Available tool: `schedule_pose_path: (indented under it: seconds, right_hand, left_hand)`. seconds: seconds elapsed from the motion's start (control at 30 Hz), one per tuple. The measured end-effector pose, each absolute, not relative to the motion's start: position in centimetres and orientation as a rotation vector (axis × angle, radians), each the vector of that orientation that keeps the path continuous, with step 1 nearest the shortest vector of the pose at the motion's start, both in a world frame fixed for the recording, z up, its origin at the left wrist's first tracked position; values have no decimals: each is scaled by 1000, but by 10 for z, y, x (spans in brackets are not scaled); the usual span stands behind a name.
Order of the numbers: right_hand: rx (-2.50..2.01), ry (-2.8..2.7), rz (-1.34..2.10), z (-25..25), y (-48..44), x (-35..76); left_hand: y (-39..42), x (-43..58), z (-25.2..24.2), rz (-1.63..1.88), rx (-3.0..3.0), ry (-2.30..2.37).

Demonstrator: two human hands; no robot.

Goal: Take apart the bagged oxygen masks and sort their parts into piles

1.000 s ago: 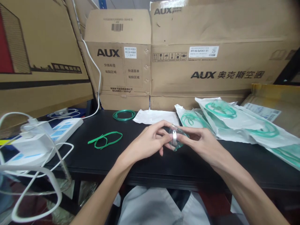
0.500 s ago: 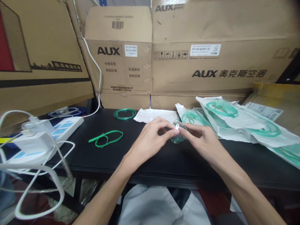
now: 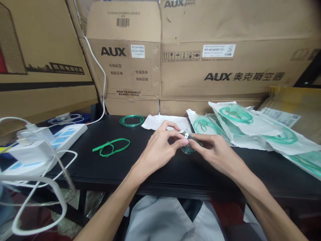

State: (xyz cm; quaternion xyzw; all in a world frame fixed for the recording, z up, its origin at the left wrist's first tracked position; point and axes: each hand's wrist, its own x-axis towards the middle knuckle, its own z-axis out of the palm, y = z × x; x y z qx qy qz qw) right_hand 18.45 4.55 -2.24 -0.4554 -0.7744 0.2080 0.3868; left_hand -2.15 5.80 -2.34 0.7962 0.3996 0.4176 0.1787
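A small clear-green oxygen mask [image 3: 188,150] is held above the black table, between both hands. On its upper part shows a white-silver nose clip [image 3: 186,135]. My left hand [image 3: 163,144] pinches the mask's left side near the clip with the thumb and a finger, while another finger is raised and bent. From the right, my right hand [image 3: 217,149] grips the mask between thumb and fingers. Fingers hide much of the mask. A green elastic strap [image 3: 122,140] lies loose to the left of my left hand, with a coil of green tubing [image 3: 131,121] behind it.
White-backed packages [image 3: 240,130] with green tubing inside are piled on the right. A flat white wrapper [image 3: 160,122] lies behind my hands. At left sit a white power strip [image 3: 67,134] and looping cables. Cardboard boxes [image 3: 135,80] wall off the back of the table [image 3: 155,177].
A finger of my left hand has lifted off the mask, baring more of the nose clip. My right hand still grips the mask. The view has shifted slightly.
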Motion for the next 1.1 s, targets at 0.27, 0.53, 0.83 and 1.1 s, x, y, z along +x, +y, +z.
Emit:
schedule_pose_path:
  seconds: [0.27,0.53,0.83,1.1]
  right_hand:
    - [-1131,-1992,664,-22,49,187]
    - [-1122,-1869,962,-18,43,183]
    - [-1169,-1916,887,-16,47,190]
    - [-1076,-1998,832,-15,45,200]
  left_hand:
    - [59,-22,-23,1181,2269,1018]
    - [56,-28,-13,1202,2386,864]
    - [55,-35,-9,1014,2508,833]
    - [57,-41,-12,984,2505,950]
